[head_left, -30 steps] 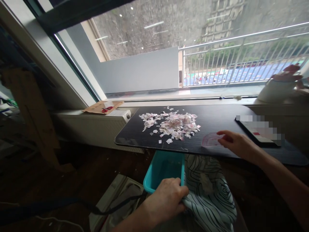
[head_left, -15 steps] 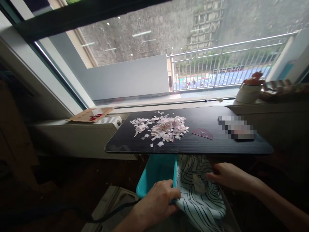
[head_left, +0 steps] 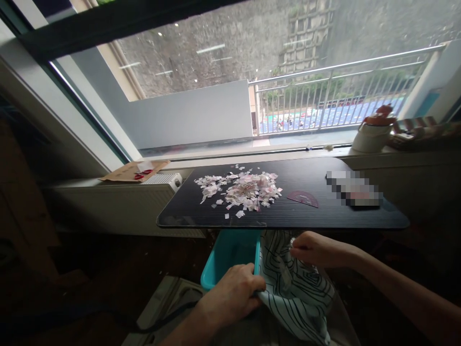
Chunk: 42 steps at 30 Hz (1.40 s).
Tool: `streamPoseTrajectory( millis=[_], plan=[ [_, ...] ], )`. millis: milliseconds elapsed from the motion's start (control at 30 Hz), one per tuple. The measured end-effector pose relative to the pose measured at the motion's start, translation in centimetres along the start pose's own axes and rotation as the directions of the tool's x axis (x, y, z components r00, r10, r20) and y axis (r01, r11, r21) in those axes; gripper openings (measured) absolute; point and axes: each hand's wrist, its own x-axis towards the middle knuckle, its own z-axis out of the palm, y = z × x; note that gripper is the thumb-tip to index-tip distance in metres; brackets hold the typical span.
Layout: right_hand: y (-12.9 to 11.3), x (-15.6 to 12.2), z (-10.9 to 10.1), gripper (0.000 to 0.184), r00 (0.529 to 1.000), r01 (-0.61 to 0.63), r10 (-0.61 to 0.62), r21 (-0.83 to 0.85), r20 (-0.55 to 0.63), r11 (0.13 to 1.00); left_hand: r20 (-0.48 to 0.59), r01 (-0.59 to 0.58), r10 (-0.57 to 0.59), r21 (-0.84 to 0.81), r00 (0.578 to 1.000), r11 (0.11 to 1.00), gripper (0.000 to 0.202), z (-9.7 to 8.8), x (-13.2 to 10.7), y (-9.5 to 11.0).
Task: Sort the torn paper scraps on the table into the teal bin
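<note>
My left hand (head_left: 239, 288) is closed around the near right rim of a turquoise plastic bin (head_left: 212, 269), with an edge of a pale cloth with black wavy lines (head_left: 306, 295) gathered against it. The cloth hangs in folds to the right of the bin. At its upper part, my right hand (head_left: 311, 249) is closed, fingertips pinched on what looks like the cloth; the grip is partly hidden. A pale, crumpled scrap (head_left: 285, 276) lies in the cloth's folds. The bin's inside is dark, and its far end is under the tabletop.
Just beyond is a black tabletop (head_left: 306, 168) with a heap of small paper scraps (head_left: 252, 190), a purple protractor (head_left: 303, 198) and a blurred-out object (head_left: 355, 190). Red-handled scissors (head_left: 142, 174) lie on a brown envelope (head_left: 124, 173) at left. A bottle (head_left: 372, 132) stands on the sill.
My right hand has moved left and slightly up, towards the bin, and the cloth's folds have shifted. My left hand and the bin have moved slightly left.
</note>
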Motion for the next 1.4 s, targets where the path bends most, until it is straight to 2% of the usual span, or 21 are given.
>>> streamPoseTrajectory(
  millis=[100,167,233,267,333,400,467,533,567,667,767,867,967,1100,1167,1233,1300,1333,1400],
  plan=[
    [-0.2,0.2,-0.2,0.034,0.999,-0.047,0.048,0.139,0.002,0.989,-0.012,0.007,-0.007,-0.012,1.000,1.000,0.007,0.0,0.2,0.1],
    [0.3,-0.3,-0.7,0.034,0.998,-0.067,0.067,0.134,0.008,0.989,-0.012,-0.001,0.001,-0.013,1.000,1.000,0.007,0.2,0.4,0.3],
    [1.2,-1.3,-1.3,0.035,0.994,-0.110,0.110,-0.012,-0.011,0.994,-0.023,-0.001,0.000,-0.015,1.000,1.000,0.007,0.5,0.5,0.5],
    [1.7,-1.8,-1.5,0.035,0.988,-0.150,0.145,-0.148,-0.049,0.978,-0.030,0.003,-0.004,-0.020,1.000,1.000,0.007,0.7,0.5,0.5],
    [2.3,-2.7,-1.6,0.028,0.958,-0.280,0.223,-0.418,-0.179,0.865,-0.037,0.010,-0.012,-0.035,0.999,0.999,0.010,1.0,0.4,0.6],
    [2.1,-2.8,-1.1,0.017,0.935,-0.338,0.204,-0.552,-0.291,0.762,-0.035,0.012,-0.013,-0.042,0.999,0.999,0.013,1.1,0.4,0.6],
    [1.1,-2.0,-0.1,0.017,0.943,-0.253,0.063,-0.584,-0.326,0.771,-0.032,0.011,-0.012,-0.026,0.999,1.000,0.014,1.1,0.5,0.5],
    [-0.1,-0.5,1.2,0.018,0.954,-0.117,-0.064,-0.561,-0.292,0.819,-0.035,0.014,-0.013,0.001,0.999,1.000,0.014,1.0,0.5,0.5],
    [-0.6,0.4,1.9,0.016,0.961,-0.070,-0.087,-0.537,-0.262,0.841,-0.037,0.015,-0.015,0.011,0.999,1.000,0.014,0.9,0.5,0.6],
    [-0.9,2.9,4.2,0.024,0.984,-0.033,-0.057,-0.484,-0.169,0.874,-0.055,0.019,-0.019,0.005,0.998,1.000,0.015,0.8,0.5,0.6],
    [-0.4,4.2,5.7,0.029,0.977,-0.085,-0.029,-0.514,-0.209,0.854,-0.061,0.000,-0.001,-0.015,0.998,1.000,0.020,0.9,0.4,0.5],
    [-0.1,4.5,6.0,0.021,0.955,-0.046,-0.127,-0.552,-0.270,0.833,-0.055,-0.012,0.012,-0.009,0.998,1.000,0.019,1.1,0.4,0.4],
    [0.1,4.9,5.7,0.009,0.941,0.016,-0.208,-0.582,-0.265,0.813,-0.040,-0.004,0.005,0.016,0.999,1.000,0.017,1.2,0.5,0.4],
    [0.7,5.5,5.5,0.016,0.923,0.122,-0.319,-0.622,-0.215,0.773,-0.020,-0.002,0.003,0.010,1.000,1.000,0.019,1.1,0.5,0.3],
    [1.1,5.4,5.6,0.016,0.890,0.205,-0.397,-0.580,-0.226,0.789,-0.013,0.001,-0.001,-0.023,1.000,1.000,0.024,1.0,0.4,0.2],
    [1.6,5.0,5.7,0.014,0.826,0.311,-0.485,-0.485,-0.287,0.817,-0.015,0.009,-0.010,-0.062,1.000,0.998,0.032,1.0,0.3,0.0],
    [2.2,4.4,5.8,0.015,0.777,0.393,-0.520,-0.372,-0.355,0.841,-0.023,0.012,-0.014,-0.100,1.000,0.995,0.042,1.1,0.1,-0.2],
    [2.5,4.0,5.9,0.016,0.776,0.399,-0.503,-0.322,-0.380,0.859,-0.025,0.010,-0.013,-0.116,1.000,0.993,0.047,1.1,0.0,-0.3],
    [3.1,3.4,6.1,0.016,0.815,0.338,-0.420,-0.262,-0.398,0.904,-0.019,0.006,-0.009,-0.142,1.000,0.990,0.056,1.1,-0.1,-0.4]
  ],
)
